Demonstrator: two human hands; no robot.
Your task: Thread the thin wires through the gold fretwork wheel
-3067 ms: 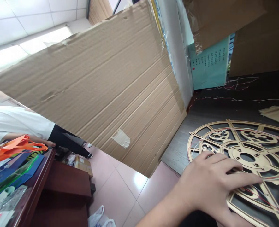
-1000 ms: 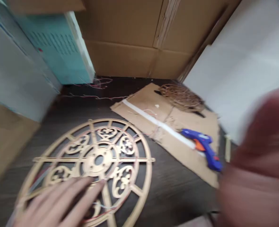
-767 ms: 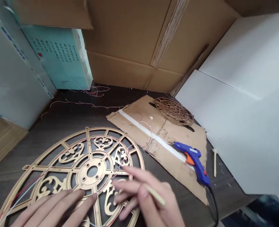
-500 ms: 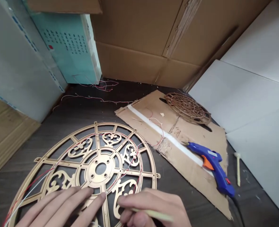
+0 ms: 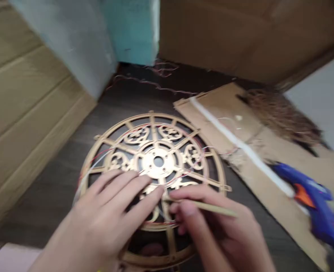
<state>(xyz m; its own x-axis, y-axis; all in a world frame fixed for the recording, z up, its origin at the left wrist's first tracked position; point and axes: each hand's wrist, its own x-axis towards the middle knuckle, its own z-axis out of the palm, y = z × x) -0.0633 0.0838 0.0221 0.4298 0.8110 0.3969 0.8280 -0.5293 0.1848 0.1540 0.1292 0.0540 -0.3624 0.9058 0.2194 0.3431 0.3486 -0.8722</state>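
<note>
A round gold openwork frame [image 5: 158, 162] with scroll inserts lies on the dark table, and red and white wires [image 5: 99, 155] run along its rings. My left hand [image 5: 110, 211] rests spread over its lower left part, fingertips near the hub. Between thumb and fingers, my right hand [image 5: 215, 223] pinches a thin pale stick [image 5: 218, 209], whose tip is at a spoke just below the hub. The image is blurred, so the exact contact at the tip cannot be made out.
On the right, a blue glue gun [image 5: 314, 204] and a brown openwork disc [image 5: 286, 113] lie on a cardboard sheet [image 5: 286, 155]. Loose thin wire [image 5: 155, 85] trails at the back. Cardboard [image 5: 33, 87] stands at the left, a turquoise box [image 5: 130, 34] behind.
The view has shifted, bringing the frame higher and more of both hands into sight. The stick's tip is now by the spoke below the hub, closer to my left fingertips.
</note>
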